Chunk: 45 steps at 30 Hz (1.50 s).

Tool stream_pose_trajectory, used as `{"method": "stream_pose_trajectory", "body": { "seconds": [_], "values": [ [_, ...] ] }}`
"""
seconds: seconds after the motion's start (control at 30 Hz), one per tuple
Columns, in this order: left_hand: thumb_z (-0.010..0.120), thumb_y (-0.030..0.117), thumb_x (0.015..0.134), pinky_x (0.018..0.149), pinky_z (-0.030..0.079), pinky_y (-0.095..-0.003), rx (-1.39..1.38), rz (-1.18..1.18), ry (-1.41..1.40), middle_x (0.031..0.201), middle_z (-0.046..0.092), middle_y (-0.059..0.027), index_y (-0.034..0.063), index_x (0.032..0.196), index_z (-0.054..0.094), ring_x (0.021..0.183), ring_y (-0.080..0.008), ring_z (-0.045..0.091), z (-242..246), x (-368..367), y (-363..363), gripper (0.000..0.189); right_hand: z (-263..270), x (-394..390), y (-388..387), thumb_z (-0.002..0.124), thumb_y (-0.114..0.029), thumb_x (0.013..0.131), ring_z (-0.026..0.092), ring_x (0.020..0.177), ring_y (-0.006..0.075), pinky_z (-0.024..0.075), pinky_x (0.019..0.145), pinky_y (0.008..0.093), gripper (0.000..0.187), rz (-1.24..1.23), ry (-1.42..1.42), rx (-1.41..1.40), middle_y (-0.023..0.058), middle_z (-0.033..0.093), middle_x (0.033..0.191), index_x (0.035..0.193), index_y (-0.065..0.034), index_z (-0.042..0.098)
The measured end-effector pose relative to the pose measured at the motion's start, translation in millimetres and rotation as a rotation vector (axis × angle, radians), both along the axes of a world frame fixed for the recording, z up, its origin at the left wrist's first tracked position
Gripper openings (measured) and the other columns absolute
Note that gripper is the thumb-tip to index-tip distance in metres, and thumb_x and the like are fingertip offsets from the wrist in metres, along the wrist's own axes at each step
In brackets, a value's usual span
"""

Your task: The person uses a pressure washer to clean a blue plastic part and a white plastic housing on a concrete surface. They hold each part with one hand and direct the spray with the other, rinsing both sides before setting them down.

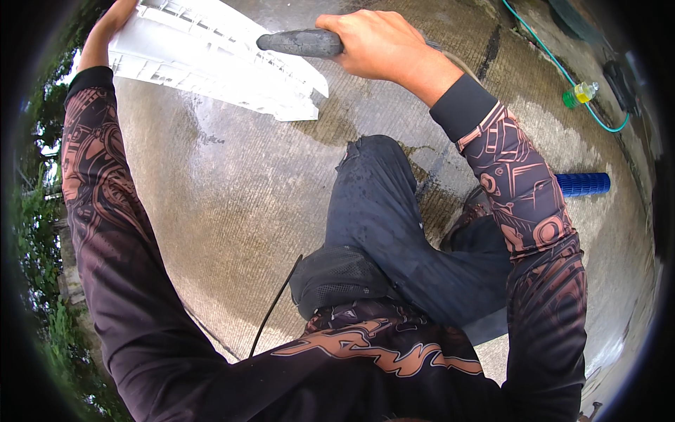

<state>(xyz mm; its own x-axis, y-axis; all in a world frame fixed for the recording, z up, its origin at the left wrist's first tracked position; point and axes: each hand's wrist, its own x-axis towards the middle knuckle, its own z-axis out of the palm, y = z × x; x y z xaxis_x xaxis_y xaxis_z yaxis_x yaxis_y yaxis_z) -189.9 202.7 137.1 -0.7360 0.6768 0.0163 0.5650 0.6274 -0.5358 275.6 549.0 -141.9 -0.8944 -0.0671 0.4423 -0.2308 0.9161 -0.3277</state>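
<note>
A long white plastic housing (211, 58), ribbed along its edges, lies tilted at the upper left above the wet ground. My left hand (118, 15) is at its upper left end, with the fingers partly cut off by the picture's edge, so its grip cannot be made out. My right hand (377, 47) is closed around a dark grey, worn handle (300, 42), which points left over the housing's right part. What the handle belongs to is not plain; a thin hose or cable seems to run behind the right wrist.
Wet, grooved concrete (237, 200) spreads below. At right lie a blue textured cylinder (584, 184), a plastic bottle (579, 95) with green and yellow on it, and a teal hose (548, 50). A thin black cable (274, 306) rises beside my waist. Green plants (39, 237) line the left.
</note>
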Motion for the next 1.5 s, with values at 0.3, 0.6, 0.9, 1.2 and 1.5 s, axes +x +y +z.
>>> {"method": "stream_pose_trajectory", "body": {
  "seconds": [0.3, 0.6, 0.9, 1.2, 1.5],
  "values": [
    [0.048, 0.043, 0.116, 0.116, 0.048, -0.0446, 0.15, 0.073, -0.137, 0.154, 0.064, -0.0203, 0.0015, 0.155, 0.06, 0.132, -0.0357, 0.066, 2, -6, -3, 0.058, -19, 3, -18, 0.072, -0.008, 0.089, 0.08, 0.088, 0.0343, 0.0647, 0.073, 0.0482, 0.036, 0.042, 0.242, 0.046, 0.012, 0.079, 0.092, 0.124, -0.0159, 0.074],
    [0.044, 0.04, 0.117, 0.121, 0.045, -0.0433, 0.34, 0.183, -0.306, 0.158, 0.06, -0.0196, 0.0038, 0.159, 0.056, 0.138, -0.0357, 0.064, 5, -8, -4, 0.056, -18, 3, -11, 0.072, -0.006, 0.088, 0.08, 0.097, 0.0356, 0.0654, 0.08, 0.048, 0.044, 0.038, 0.125, 0.061, 0.0126, 0.081, 0.103, 0.131, -0.0142, 0.073],
    [0.04, 0.051, 0.117, 0.127, 0.038, -0.039, 0.487, 0.297, -0.422, 0.172, 0.047, -0.0152, 0.0091, 0.166, 0.051, 0.151, -0.0311, 0.054, 7, -15, -13, 0.065, -13, 7, 0, 0.073, -0.013, 0.091, 0.079, 0.104, 0.0326, 0.0628, 0.088, 0.05, 0.028, 0.003, -0.169, -0.035, 0.0108, 0.082, 0.103, 0.118, -0.0176, 0.078],
    [0.044, 0.051, 0.116, 0.129, 0.035, -0.0388, 0.461, 0.197, -0.368, 0.172, 0.049, -0.0142, 0.0097, 0.168, 0.05, 0.155, -0.0302, 0.05, 4, -28, -32, 0.066, -45, 9, -1, 0.076, -0.02, 0.094, 0.078, 0.111, 0.0345, 0.0616, 0.096, 0.0517, 0.029, 0.006, -0.444, -0.009, 0.0097, 0.083, 0.112, 0.123, -0.0186, 0.078],
    [0.048, 0.051, 0.114, 0.13, 0.033, -0.0386, 0.458, 0.1, -0.274, 0.172, 0.05, -0.0132, 0.0103, 0.169, 0.048, 0.159, -0.0294, 0.046, 0, -44, -56, 0.068, -37, 7, 6, 0.078, -0.031, 0.099, 0.075, 0.118, 0.0371, 0.0598, 0.1, 0.0529, 0.031, 0.033, -0.348, -0.191, 0.0121, 0.081, 0.117, 0.126, -0.0181, 0.076]
  ]
}}
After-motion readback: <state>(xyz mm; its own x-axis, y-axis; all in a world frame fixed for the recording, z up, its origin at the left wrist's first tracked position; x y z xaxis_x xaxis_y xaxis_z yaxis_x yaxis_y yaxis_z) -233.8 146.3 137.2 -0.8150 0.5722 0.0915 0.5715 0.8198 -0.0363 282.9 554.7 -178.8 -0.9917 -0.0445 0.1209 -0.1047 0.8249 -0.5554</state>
